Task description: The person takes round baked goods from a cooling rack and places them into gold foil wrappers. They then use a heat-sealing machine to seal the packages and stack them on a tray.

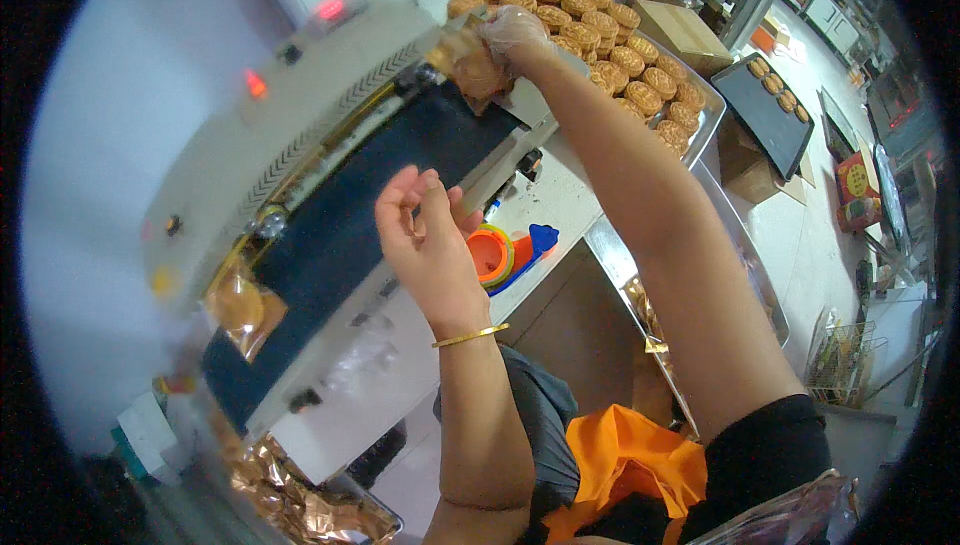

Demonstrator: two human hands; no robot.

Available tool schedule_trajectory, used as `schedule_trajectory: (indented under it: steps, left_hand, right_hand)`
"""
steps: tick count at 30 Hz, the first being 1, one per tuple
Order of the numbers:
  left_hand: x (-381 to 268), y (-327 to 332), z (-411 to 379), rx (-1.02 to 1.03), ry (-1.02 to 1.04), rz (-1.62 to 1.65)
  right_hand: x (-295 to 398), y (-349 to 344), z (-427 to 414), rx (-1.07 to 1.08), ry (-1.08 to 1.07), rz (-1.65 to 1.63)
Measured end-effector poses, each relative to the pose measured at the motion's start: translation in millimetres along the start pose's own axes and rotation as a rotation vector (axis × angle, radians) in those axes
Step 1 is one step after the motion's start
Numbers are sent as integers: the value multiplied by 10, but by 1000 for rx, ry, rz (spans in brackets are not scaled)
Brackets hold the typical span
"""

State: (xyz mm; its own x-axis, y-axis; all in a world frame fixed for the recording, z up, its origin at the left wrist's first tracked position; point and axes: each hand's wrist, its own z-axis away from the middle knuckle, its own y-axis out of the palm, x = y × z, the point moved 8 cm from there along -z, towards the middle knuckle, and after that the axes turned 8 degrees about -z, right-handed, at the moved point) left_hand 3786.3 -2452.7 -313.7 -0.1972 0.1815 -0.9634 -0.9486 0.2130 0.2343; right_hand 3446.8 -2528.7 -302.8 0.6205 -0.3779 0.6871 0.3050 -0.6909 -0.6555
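Note:
My right hand (519, 36), in a clear plastic glove, grips a mooncake pouch (480, 78) at the far end of a continuous band sealer (300, 106). The pouch is partly blurred and hangs over the dark conveyor belt (352, 200). Beside the belt's near edge, my left hand (426, 234) is raised with loosely curled fingers and nothing seen in it. A gold bangle (471, 335) circles that wrist. At the belt's other end lies another pouch (244, 309) with a round pastry inside. Stacked mooncakes (600, 24) fill a metal tray (716, 121) beyond my right hand.
A tape dispenser (517, 260) with blue and orange parts sits on the white table (570, 204). Gold-wrapped packets (300, 496) lie in a tray below the belt's end. Cardboard boxes (679, 35) and a black baking tray (765, 121) with several pastries stand to the right.

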Motion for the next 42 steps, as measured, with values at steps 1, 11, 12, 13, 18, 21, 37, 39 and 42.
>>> schedule_trajectory:
  steps: [1,11,12,13,18,21,37,39,42]
  left_hand:
    - [-18,-60,-13,-9,7,1]
    - [-54,-30,48,5,38,46]
    - [-46,-4,77,10,35,45]
    - [-38,38,92,19,35,36]
    - [167,1,-93,124,125,84]
    - [9,-9,43,67,41,35]
    - [206,798,744,417,91,-315]
    - [272,945,783,434,89,-300]
    - [344,1064,764,446,72,-332]
  right_hand:
    - [154,25,16,25,-22,-10]
    - [623,542,181,182,-542,454]
    - [707,554,255,146,-667,633]
    - [691,471,280,92,-642,664]
    - [204,-327,567,12,-335,-158]
    - [-311,-1107,1391,-209,-640,322]
    - [-4598,-1500,3361,-189,1012,-48]
    - [-4666,-1640,3388,-259,970,54]
    - [-4257,-1743,3469,-419,797,-426]
